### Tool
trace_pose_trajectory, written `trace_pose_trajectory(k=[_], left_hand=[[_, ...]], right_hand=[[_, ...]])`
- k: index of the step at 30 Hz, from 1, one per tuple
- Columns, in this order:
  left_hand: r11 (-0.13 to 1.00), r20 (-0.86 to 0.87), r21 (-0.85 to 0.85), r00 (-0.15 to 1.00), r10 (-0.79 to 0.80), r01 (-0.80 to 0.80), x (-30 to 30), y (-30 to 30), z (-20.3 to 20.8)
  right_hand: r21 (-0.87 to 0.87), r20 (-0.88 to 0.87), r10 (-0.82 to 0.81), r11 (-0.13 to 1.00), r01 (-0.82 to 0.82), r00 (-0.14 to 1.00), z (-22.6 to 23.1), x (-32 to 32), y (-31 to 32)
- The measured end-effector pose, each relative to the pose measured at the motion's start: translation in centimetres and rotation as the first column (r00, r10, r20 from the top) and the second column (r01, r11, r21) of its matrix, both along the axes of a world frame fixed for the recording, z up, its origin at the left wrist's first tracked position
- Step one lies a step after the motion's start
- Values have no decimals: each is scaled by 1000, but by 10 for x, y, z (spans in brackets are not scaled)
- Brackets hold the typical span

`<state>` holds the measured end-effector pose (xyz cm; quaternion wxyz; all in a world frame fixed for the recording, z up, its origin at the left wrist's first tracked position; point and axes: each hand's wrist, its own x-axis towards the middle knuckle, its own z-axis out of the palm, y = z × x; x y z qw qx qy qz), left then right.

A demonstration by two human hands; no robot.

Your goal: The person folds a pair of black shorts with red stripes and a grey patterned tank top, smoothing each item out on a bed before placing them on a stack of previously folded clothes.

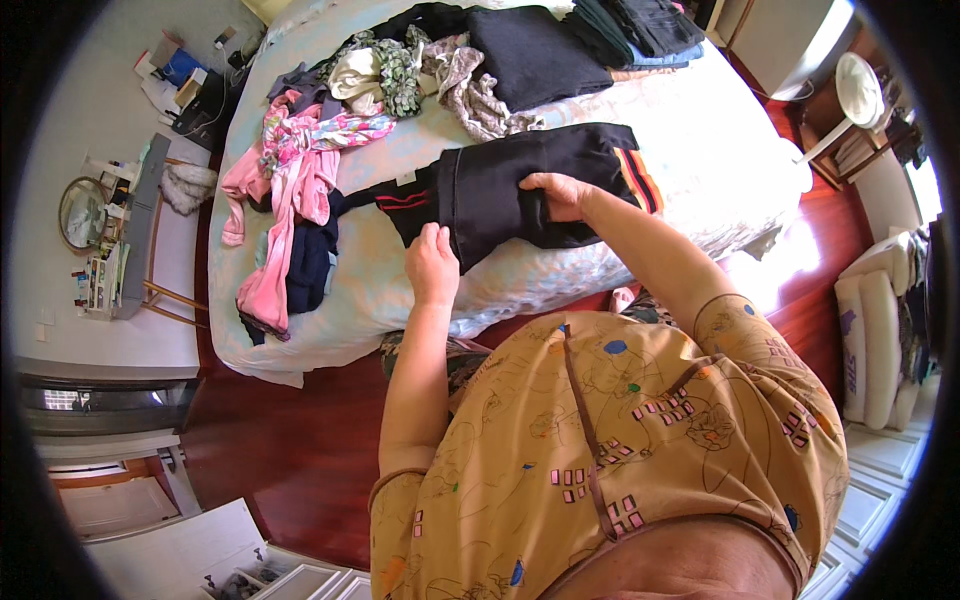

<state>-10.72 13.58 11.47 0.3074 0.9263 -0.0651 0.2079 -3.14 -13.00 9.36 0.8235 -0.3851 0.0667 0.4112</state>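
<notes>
A partly folded black garment [500,195] lies across the near part of the bed. Orange, yellow and red stripes mark its right end, and thin red lines run along its left end. At its near left edge, my left hand [432,265] is closed, fingers pinching the cloth. My right hand [562,197] grips the middle of the garment, with some fingers hidden in the fabric. A small pale tag shows near its far left edge.
On the bed [700,150], a loose heap holds pink clothes [300,165], a patterned scarf [475,95] and dark pieces. Beyond sit a folded black garment [535,60] and a stack of folded dark clothes [645,30]. A white fan [858,90] stands at right.
</notes>
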Motion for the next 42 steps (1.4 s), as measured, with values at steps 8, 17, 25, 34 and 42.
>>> trace_pose_trajectory(k=[8,17,25,34,42], left_hand=[[978,-269,190,953,137,-87,26,-8,-17],[992,-179,66,977,119,-109,70,-24,-48],[993,-216,-101,976,31,-54,73,-17,-38],[976,-374,-213,918,-133,54,21,0,-10],[973,-401,-212,900,-173,93,11,0,-6]], right_hand=[[-392,180,-10,916,82,984,9,-16,7],[-627,232,-79,749,211,969,3,-17,0],[-568,231,-270,743,355,935,16,-10,4],[-775,552,-8,364,517,834,0,5,3],[-589,292,926,371,718,-240,75,47,73]])
